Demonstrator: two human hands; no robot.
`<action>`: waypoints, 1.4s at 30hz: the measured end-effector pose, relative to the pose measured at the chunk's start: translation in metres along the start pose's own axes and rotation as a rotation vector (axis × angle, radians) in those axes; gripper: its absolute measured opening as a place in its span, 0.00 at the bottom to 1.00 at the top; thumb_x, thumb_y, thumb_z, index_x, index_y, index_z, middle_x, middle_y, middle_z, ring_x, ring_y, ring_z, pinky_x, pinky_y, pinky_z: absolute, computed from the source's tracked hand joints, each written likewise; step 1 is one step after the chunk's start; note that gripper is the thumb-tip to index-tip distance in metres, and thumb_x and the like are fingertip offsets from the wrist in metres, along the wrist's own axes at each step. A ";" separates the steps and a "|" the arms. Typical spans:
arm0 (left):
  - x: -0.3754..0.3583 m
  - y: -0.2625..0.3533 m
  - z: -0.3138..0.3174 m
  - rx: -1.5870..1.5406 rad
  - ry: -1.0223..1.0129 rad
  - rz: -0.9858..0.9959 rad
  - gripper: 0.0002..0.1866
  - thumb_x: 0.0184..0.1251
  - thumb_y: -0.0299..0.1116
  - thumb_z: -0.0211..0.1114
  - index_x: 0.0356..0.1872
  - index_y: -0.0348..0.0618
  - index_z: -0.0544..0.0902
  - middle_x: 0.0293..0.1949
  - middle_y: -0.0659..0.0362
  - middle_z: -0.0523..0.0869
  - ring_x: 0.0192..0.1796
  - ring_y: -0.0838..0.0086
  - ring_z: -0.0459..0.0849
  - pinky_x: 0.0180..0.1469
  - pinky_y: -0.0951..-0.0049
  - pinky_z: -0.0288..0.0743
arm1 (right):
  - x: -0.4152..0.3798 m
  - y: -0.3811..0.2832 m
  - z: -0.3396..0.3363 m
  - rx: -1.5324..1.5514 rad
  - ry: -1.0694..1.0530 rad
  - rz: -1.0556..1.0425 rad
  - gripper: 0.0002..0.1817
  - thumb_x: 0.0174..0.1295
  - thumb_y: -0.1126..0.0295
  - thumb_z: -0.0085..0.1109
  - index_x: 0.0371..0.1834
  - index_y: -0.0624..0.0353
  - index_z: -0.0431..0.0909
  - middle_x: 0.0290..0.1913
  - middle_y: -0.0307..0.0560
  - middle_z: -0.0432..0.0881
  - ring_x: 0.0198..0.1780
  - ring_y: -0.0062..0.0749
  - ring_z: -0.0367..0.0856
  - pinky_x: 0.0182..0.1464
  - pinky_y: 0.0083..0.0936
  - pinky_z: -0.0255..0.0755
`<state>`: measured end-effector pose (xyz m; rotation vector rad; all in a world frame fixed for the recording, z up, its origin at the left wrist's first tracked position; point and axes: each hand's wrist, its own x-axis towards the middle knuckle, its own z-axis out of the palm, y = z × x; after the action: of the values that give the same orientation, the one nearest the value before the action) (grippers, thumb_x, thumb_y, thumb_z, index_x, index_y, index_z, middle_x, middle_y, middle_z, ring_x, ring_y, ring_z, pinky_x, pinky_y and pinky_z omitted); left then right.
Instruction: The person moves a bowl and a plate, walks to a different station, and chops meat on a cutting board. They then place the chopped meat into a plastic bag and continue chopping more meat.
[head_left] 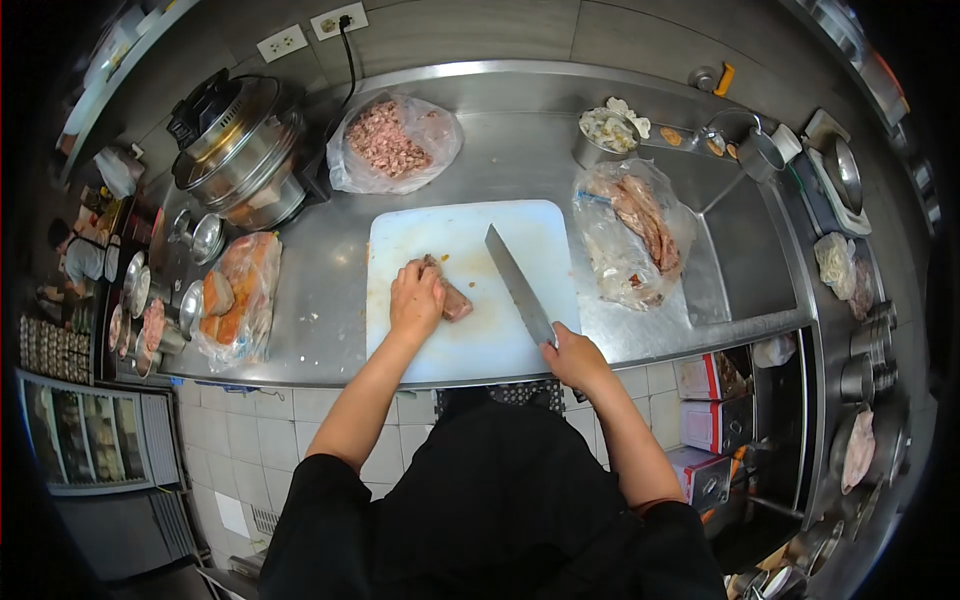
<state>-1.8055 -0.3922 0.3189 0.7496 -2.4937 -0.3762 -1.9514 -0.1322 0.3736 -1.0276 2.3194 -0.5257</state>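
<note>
A piece of meat (456,303) lies on a white cutting board (400,228). My left hand (417,298) rests over its upper part, fingers curled round it and hiding some of it. In my right hand (576,357) is a large knife (520,290), gripped by the handle near the board's right front edge. Its long blade slants up and left over the board, apart from the meat. A few small scraps dot the board between meat and blade.
A plastic bag of chopped meat (390,140) sits behind the board. To the right lie a bag with long meat pieces (645,225) and a metal pot (606,135); at left, a bag of orange-brown pieces (238,290) and a glass-bowled appliance (245,150). A sink (745,250) is at right.
</note>
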 end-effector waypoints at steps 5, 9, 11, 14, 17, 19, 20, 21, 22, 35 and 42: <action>0.013 0.004 -0.046 0.206 -0.117 0.469 0.17 0.56 0.29 0.64 0.48 0.48 0.83 0.55 0.56 0.79 0.60 0.62 0.74 0.61 0.50 0.64 | 0.000 0.002 0.001 -0.003 -0.004 0.021 0.19 0.66 0.60 0.53 0.51 0.64 0.73 0.37 0.68 0.84 0.42 0.64 0.83 0.48 0.51 0.75; 0.035 0.018 -0.057 0.050 -0.510 0.401 0.16 0.54 0.32 0.67 0.45 0.48 0.82 0.49 0.56 0.84 0.56 0.63 0.80 0.64 0.46 0.61 | 0.003 0.000 -0.002 0.001 -0.024 0.021 0.21 0.66 0.59 0.53 0.54 0.64 0.73 0.39 0.68 0.84 0.44 0.63 0.83 0.50 0.50 0.75; 0.049 0.027 -0.056 0.006 -0.669 0.291 0.15 0.53 0.33 0.68 0.44 0.48 0.82 0.47 0.55 0.85 0.52 0.61 0.83 0.63 0.45 0.63 | 0.001 -0.001 -0.004 0.010 -0.019 0.022 0.22 0.66 0.59 0.53 0.54 0.65 0.73 0.40 0.69 0.84 0.45 0.64 0.83 0.51 0.50 0.75; 0.056 0.014 -0.029 -0.155 -0.526 -0.090 0.17 0.55 0.35 0.69 0.46 0.44 0.78 0.40 0.51 0.86 0.40 0.60 0.86 0.52 0.47 0.75 | 0.000 -0.002 -0.005 0.007 -0.041 0.044 0.22 0.66 0.58 0.52 0.55 0.66 0.72 0.40 0.69 0.84 0.45 0.64 0.83 0.51 0.50 0.75; 0.053 -0.017 -0.007 -0.789 -0.339 -0.472 0.24 0.61 0.40 0.69 0.54 0.41 0.72 0.34 0.51 0.84 0.36 0.63 0.88 0.32 0.62 0.80 | -0.001 0.000 -0.002 0.025 -0.011 0.046 0.22 0.66 0.59 0.52 0.54 0.66 0.72 0.40 0.70 0.84 0.45 0.65 0.82 0.51 0.50 0.75; 0.047 -0.017 -0.014 -0.854 -0.419 -0.814 0.28 0.63 0.43 0.69 0.55 0.37 0.69 0.34 0.51 0.84 0.36 0.67 0.88 0.33 0.69 0.81 | -0.001 0.001 -0.001 0.037 -0.005 0.042 0.22 0.66 0.59 0.52 0.54 0.66 0.72 0.40 0.70 0.84 0.45 0.65 0.82 0.51 0.51 0.75; 0.047 -0.010 -0.026 -0.721 -0.482 -0.894 0.24 0.64 0.43 0.68 0.52 0.36 0.73 0.44 0.47 0.84 0.46 0.60 0.88 0.46 0.62 0.83 | -0.001 0.001 0.000 0.045 0.001 0.036 0.22 0.66 0.59 0.52 0.54 0.67 0.72 0.40 0.70 0.84 0.45 0.65 0.82 0.51 0.51 0.75; 0.046 -0.011 -0.027 -0.721 -0.484 -0.894 0.24 0.64 0.43 0.68 0.52 0.36 0.73 0.44 0.47 0.84 0.46 0.60 0.88 0.46 0.62 0.83 | 0.000 0.001 -0.001 0.045 0.001 0.038 0.22 0.66 0.59 0.52 0.54 0.67 0.72 0.40 0.70 0.84 0.45 0.65 0.82 0.51 0.51 0.75; 0.044 -0.014 -0.029 -0.463 -0.436 -0.692 0.23 0.63 0.40 0.68 0.54 0.37 0.74 0.50 0.46 0.82 0.53 0.60 0.84 0.53 0.57 0.79 | 0.000 0.000 -0.002 0.037 -0.001 0.036 0.22 0.66 0.59 0.52 0.54 0.67 0.72 0.39 0.71 0.84 0.44 0.65 0.82 0.51 0.51 0.75; 0.048 0.013 -0.076 0.129 -0.680 0.188 0.24 0.59 0.34 0.68 0.58 0.46 0.77 0.54 0.56 0.85 0.61 0.60 0.79 0.69 0.44 0.63 | -0.002 -0.002 0.002 -0.010 0.023 0.012 0.20 0.66 0.59 0.52 0.51 0.65 0.73 0.38 0.70 0.83 0.42 0.65 0.83 0.49 0.52 0.75; 0.047 -0.007 0.001 -0.715 -0.551 -0.676 0.25 0.68 0.46 0.65 0.47 0.34 0.67 0.29 0.44 0.84 0.15 0.61 0.83 0.17 0.63 0.79 | -0.004 -0.001 0.006 0.016 0.058 0.022 0.18 0.66 0.60 0.52 0.49 0.64 0.73 0.36 0.69 0.84 0.41 0.65 0.83 0.48 0.52 0.75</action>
<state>-1.8369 -0.4246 0.3330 1.2544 -2.1863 -1.7975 -1.9449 -0.1312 0.3710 -0.9908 2.3705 -0.5714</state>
